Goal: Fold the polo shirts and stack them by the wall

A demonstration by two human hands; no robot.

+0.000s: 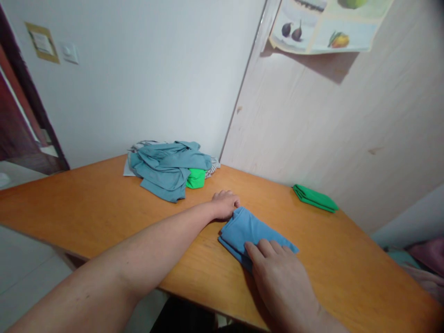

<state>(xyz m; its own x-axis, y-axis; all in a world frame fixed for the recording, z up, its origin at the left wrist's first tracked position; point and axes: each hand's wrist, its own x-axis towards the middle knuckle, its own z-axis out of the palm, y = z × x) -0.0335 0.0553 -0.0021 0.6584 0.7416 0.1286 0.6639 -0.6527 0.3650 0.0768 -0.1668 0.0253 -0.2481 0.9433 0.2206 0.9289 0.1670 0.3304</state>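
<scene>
Head view: blue cloth is folded into a flat, longish bundle on the table, approx. mid-table, nearer the front edge than the far corner where the walls meet. It lies betw. my hands. My L hand is at its far-left corner, palm down, fingers curled in, i.e. narrow; can't tell if I'm pinching the cloth or just touching it. My R hand rests on its near R part, back of hand up, fingers slightly bent & close together on top; can't tell if anything is gripped underneath.

Hidden/cut off: R hand covers the cloth's near R portion, so the no. of layers there is unclear. L fingertips are hard to make out. Both forearms run out of frame at the bottom. Dark clothing under the table's front edge is only partly in view. Poster w/ fruit pics is cut off at the top; fabric past the table's R end is cut off too, & blurry.

Along the far edge, just L of the far corner: loose pile w/ a grey-teal garment on top, mostly hiding a striped cloth; a bright green piece pokes out at its R side. Folded green cloth sits by the R wall-side edge, well apart from my hands.
</scene>
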